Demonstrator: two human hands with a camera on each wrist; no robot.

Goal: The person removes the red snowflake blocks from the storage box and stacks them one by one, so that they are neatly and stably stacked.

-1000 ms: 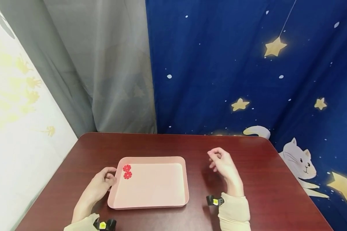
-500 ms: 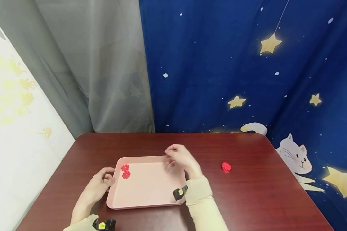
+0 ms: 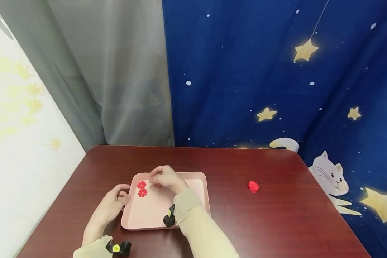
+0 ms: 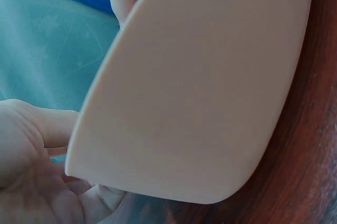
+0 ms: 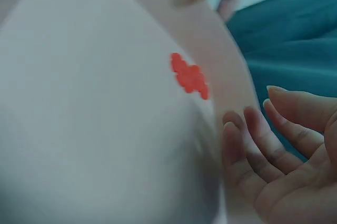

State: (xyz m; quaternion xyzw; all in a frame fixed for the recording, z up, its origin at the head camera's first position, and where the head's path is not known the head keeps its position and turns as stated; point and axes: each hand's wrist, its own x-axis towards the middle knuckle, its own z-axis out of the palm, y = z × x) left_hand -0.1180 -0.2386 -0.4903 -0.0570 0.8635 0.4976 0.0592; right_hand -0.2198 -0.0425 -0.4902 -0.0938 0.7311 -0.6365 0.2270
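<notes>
A pink tray point(image 3: 145, 216) lies on the table, with two red flower-shaped notched discs point(image 3: 142, 189) side by side near its left wall. At the tray's left side, my left hand point(image 3: 109, 206) holds the rim with bent fingers; the outer wall of the tray point(image 4: 189, 97) fills much of the left wrist view. My right hand point(image 3: 166, 178) hovers over the tray's far left part, just right of the discs. Its fingers point(image 5: 263, 145) are loosely bent in the right wrist view, and nothing shows between them and the thumb.
A small pile of similar red discs point(image 3: 253, 186) sits on the brown table point(image 3: 277, 215), right of the tray. Behind the table hang a grey curtain point(image 3: 132, 89) and a blue curtain point(image 3: 229, 71) with stars. A white panel point(image 3: 19, 161) borders the left.
My right hand has swept left from beside the tray to above it, exposing the red disc pile on the right. My left hand and the two discs in the tray stay put.
</notes>
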